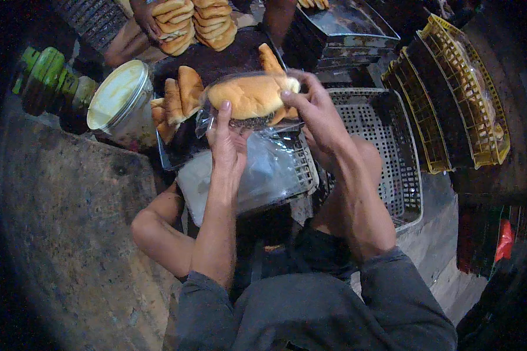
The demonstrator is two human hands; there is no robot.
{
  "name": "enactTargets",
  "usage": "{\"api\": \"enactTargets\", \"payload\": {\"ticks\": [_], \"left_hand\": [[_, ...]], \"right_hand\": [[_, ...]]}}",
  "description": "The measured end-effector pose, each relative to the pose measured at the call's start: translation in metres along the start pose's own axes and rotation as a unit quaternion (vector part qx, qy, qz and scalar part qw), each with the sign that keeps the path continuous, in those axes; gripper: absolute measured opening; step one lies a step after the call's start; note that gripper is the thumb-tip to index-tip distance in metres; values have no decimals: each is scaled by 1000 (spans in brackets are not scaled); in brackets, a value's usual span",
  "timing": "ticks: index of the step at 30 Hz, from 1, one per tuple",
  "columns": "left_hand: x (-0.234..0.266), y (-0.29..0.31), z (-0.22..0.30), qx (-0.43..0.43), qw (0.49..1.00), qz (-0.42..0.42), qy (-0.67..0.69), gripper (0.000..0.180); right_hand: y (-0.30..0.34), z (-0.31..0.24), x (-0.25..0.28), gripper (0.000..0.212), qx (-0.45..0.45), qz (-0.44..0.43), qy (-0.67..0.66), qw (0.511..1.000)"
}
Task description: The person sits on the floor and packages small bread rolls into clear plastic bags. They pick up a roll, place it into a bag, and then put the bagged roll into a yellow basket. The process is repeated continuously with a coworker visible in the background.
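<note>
A golden bread roll (246, 96) lies lengthwise between my two hands, most of it inside a clear plastic bag (202, 120). My left hand (227, 140) grips the bagged left part from below, thumb on top. At the roll's right end, my right hand (310, 102) pinches with thumb and fingers; some of its fingers are hidden behind the bread. Below the hands a stack of clear plastic bags (246, 169) rests over a perforated basket. Behind, more rolls (181, 96) lie on a dark baking tray (167, 155).
An empty-looking grey perforated crate (386, 152) stands to the right. Yellow crates (468, 88) with bagged goods are farther right. A white bucket (120, 99) and green gas cylinders (44, 76) stand at left. Across the tray, another person's hand (146, 20) touches stacked rolls (196, 26).
</note>
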State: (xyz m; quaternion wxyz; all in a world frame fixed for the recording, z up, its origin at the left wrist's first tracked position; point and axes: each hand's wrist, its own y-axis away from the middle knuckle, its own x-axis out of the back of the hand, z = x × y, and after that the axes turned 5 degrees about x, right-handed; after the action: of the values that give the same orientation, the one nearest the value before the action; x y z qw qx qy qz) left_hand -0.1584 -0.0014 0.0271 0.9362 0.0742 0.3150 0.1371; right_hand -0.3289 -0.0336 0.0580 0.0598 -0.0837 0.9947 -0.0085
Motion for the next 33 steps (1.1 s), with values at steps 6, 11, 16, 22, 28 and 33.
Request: {"api": "enactTargets", "payload": {"ticks": [6,11,16,22,28,33], "left_hand": [[-22,-22,-9,20,991,23,127,57],[-62,-35,-21,-35,947,-67,-313,57],[-29,-14,2,137,614,-221,-745,58],[48,30,-1,91,415,-181,-887,61],[63,31,2,177,617,-178,-746,43],[15,41,-12,-273,710,-65,-646,34]], "right_hand": [[10,-42,-2,67,425,72,551,714],[-15,-33,44,78,161,-20,564,810],[-23,113,206,74,-84,167,496,848],[-60,215,259,83,-216,139,486,835],[-55,43,156,67,-4,-102,253,962],[7,-34,32,38,151,-338,403,837]]}}
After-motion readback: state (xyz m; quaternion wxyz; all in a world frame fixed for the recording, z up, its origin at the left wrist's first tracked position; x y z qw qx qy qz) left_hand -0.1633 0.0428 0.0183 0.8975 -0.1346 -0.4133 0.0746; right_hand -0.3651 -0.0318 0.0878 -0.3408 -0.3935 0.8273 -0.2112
